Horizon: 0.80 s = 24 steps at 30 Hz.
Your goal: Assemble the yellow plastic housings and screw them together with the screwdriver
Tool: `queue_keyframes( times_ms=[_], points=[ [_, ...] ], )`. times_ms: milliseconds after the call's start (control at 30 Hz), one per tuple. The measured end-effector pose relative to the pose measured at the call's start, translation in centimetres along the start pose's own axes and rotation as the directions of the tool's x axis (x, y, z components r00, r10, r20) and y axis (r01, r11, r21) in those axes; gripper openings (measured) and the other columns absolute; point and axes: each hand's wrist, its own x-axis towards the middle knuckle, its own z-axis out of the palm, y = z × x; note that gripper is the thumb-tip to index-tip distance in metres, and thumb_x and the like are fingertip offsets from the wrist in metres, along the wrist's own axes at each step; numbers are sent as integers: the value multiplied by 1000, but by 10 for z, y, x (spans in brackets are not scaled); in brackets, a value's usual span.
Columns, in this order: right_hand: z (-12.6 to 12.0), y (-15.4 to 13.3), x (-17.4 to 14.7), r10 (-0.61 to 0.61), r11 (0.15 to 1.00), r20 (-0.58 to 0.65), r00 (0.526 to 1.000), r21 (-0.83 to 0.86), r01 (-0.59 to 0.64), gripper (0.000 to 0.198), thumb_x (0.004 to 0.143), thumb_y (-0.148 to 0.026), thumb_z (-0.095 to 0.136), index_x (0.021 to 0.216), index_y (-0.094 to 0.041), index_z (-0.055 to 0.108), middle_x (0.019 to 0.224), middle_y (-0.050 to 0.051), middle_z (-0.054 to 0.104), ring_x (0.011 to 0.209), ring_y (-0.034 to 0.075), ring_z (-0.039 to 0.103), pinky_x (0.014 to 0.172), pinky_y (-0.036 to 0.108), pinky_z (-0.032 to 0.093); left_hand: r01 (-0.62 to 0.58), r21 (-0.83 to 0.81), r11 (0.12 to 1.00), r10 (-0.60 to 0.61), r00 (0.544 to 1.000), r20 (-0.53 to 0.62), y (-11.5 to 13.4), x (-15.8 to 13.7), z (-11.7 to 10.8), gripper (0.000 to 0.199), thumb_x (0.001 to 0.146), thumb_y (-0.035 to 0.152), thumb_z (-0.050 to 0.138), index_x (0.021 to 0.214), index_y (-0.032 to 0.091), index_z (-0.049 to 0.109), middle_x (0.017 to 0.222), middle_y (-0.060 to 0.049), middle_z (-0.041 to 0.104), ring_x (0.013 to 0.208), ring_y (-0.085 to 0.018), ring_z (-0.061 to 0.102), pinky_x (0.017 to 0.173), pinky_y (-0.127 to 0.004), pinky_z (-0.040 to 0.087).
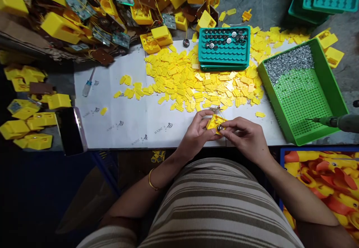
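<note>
Close to the table's front edge, my left hand [195,130] is closed around a yellow plastic housing [212,123], its hollow side facing up. My right hand [244,133] pinches a small round metallic speaker [220,127] against the right side of that housing. Thin wires and a small board [215,109] stick out at the housing's far side, partly hidden by my fingers. Just beyond both hands spreads a heap of small flat yellow covers [193,85].
A teal tray [224,55] with round black and silver parts stands behind the covers. To the right are a green basket [304,130] of screws and an electric screwdriver [339,123]. A phone [71,130] and a hand screwdriver [88,83] lie left; wired yellow housings [60,27] pile up behind.
</note>
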Motion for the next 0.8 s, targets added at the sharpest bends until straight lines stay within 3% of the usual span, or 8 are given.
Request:
queue_keyframes(
  times_ms=[200,400,467,600,800],
  points=[
    [-5,-6,2,-140,932,87,986,-325,161,7,82,-20,68,88,-17,69,76,2,67,64,11,60,55,21,46,-87,70,994,85,996,24,-5,-2,4,53,81,20,61,131,22,42,140,-10,49,122,-23,52,99,-35,48],
    [-6,-17,4,-115,755,201,973,-618,217,8,85,-23,64,87,-17,69,80,4,66,62,15,60,53,26,40,-86,166,982,86,996,6,-5,-6,6,52,84,21,57,134,18,41,140,-12,50,117,-23,55,99,-37,46],
    [-6,-15,5,-136,790,194,971,-571,225,7,86,-22,64,88,-18,69,81,4,67,65,15,61,55,25,41,-89,136,987,90,996,-3,-4,-7,7,54,83,20,58,134,18,42,138,-12,51,115,-22,56,99,-37,47],
    [-6,-6,8,-184,927,151,971,-300,223,6,84,-23,68,87,-19,68,77,1,65,63,11,58,58,22,44,-48,40,998,49,999,-15,2,-7,7,55,78,17,61,130,20,44,134,-10,54,111,-21,58,94,-35,50],
    [2,-2,0,-185,954,44,982,-231,190,6,85,-26,66,88,-21,68,73,1,61,59,11,54,55,23,44,30,-32,999,-31,999,-43,11,-5,6,48,70,15,66,115,23,50,115,-4,63,89,-14,62,81,-28,52]
  ],
)
